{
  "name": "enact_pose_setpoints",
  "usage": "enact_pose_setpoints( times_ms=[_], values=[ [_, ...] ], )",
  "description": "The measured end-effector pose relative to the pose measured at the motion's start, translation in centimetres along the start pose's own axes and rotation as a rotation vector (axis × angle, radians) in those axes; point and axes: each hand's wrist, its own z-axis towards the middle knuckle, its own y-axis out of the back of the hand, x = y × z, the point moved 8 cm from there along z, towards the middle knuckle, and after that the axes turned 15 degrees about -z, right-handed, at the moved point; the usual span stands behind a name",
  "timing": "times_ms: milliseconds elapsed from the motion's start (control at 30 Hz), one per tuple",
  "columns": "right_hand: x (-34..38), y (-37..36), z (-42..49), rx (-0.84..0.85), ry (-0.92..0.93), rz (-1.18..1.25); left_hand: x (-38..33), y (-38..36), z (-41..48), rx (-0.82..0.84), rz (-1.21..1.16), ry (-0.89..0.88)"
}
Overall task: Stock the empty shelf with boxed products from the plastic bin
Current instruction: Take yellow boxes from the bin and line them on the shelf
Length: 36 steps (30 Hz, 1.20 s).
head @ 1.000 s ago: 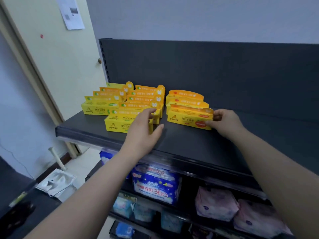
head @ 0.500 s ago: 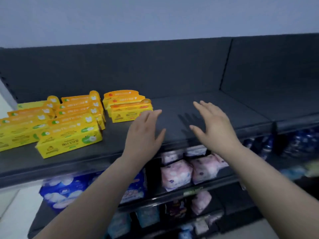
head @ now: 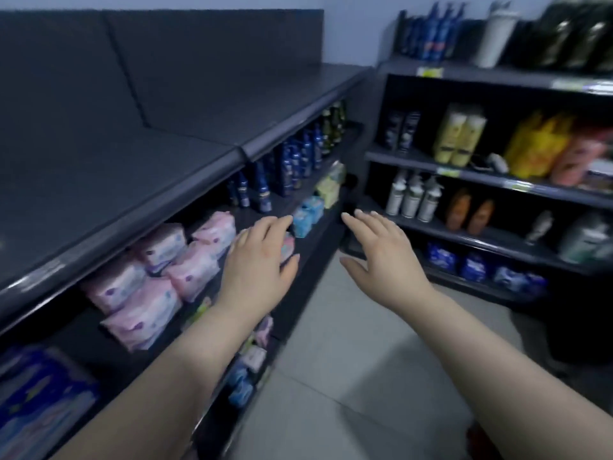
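Plainly, left hand (head: 262,260) and right hand (head: 381,257) spread, empty; shelf labels (head: 429,72) unreadably blurred.

Left of the left hand (head: 258,263), the dark top shelf (head: 132,180) overhangs lower shelves (head: 83,340) carrying pink packs (head: 159,280), with blue bottles (head: 292,161) farther beyond.
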Motion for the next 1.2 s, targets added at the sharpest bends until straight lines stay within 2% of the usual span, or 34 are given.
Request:
enact_pose_setpoints(
  times_ms=[233, 500, 700, 800, 867, 1033, 1200],
  values=[
    [-13.6, 2.6, -11.5, 0.05, -0.311, -0.07, -12.6, -10.6, 0.5, 0.175, -0.096, -0.216],
    [-29.5, 7.2, -29.0, 0.09, -0.633, -0.236, -31.8, -23.9, -3.2, 0.409, -0.269, -0.416],
    [-38.1, 9.3, -40.7, 0.135, -0.812, -0.287, -43.0, -31.4, -7.2, 0.629, -0.452, -0.483],
    [-40.7, 9.5, -44.7, 0.152, -0.851, -0.276, -45.8, -34.7, -10.0, 0.853, -0.485, -0.47],
    [-41.6, 9.4, -46.3, 0.151, -0.852, -0.269, -46.4, -36.3, -11.6, 0.94, -0.45, -0.496],
    [-42.2, 7.8, -47.8, 0.138, -0.852, -0.196, -46.0, -37.9, -12.2, 0.93, -0.487, -0.453],
    [-42.4, 8.0, -49.0, 0.057, -0.857, -0.119, -47.0, -37.7, -12.9, 0.965, -0.54, -0.508]
  ],
)
